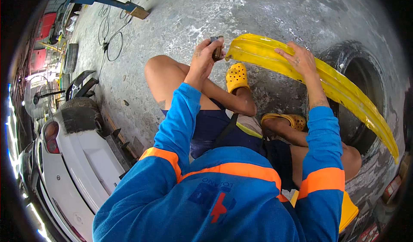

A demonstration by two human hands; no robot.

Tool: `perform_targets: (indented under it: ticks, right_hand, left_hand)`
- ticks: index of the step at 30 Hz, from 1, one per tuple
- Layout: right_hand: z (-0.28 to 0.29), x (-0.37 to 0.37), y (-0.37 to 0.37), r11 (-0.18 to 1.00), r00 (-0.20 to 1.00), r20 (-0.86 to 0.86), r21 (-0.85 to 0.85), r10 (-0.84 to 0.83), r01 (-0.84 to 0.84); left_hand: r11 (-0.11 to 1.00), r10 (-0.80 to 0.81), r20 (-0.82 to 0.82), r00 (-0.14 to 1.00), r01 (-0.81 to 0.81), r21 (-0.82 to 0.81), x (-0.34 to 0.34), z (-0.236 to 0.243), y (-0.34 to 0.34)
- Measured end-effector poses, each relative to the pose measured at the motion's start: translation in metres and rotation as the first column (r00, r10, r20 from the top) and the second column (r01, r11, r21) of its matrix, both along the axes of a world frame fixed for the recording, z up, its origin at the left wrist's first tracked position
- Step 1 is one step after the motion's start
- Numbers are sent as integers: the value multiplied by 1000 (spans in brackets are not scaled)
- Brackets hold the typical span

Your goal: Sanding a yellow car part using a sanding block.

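A long, curved, glossy yellow strip [258, 50], ridged along its length, stretches from in front of me down to the far right. My right hand [300, 61] is closed over its upper edge, thumb on the face turned to me. At the strip's left end, my left hand [204, 57] grips a small dark block [217, 52] with a brownish side; its exact kind is not clear. The block is close beside the strip's tip, and I cannot tell whether they touch. The strip's right part passes across a black tyre [370, 72] lying on the floor.
I sit low on the wet-looking grey concrete floor [180, 9], yellow clogs [237, 76] on my feet. A white car bumper [81, 164] stands at my left. Farther off are a black cable [105, 46] and a blue metal lift arm [109, 1]. A yellow piece [348, 212] lies behind my right elbow.
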State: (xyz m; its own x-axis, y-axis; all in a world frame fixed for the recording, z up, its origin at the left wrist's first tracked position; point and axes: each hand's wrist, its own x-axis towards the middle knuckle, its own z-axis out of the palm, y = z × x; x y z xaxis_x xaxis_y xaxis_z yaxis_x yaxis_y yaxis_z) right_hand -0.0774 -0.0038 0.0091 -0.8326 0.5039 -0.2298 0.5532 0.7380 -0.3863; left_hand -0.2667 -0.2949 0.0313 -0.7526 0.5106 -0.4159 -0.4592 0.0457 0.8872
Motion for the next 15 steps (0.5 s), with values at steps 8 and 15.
perform_targets:
  ticks: [8, 15]
  right_hand:
    - [-1, -5, 12, 995, 994, 64, -60, 90, -86]
    - [-19, -4, 18, 991, 998, 51, -131, 45, -38]
  left_hand:
    - [924, -234, -389, 891, 80, -373, -6, 5, 13]
    - [871, -372, -641, 671, 14, -491, -11, -15, 22]
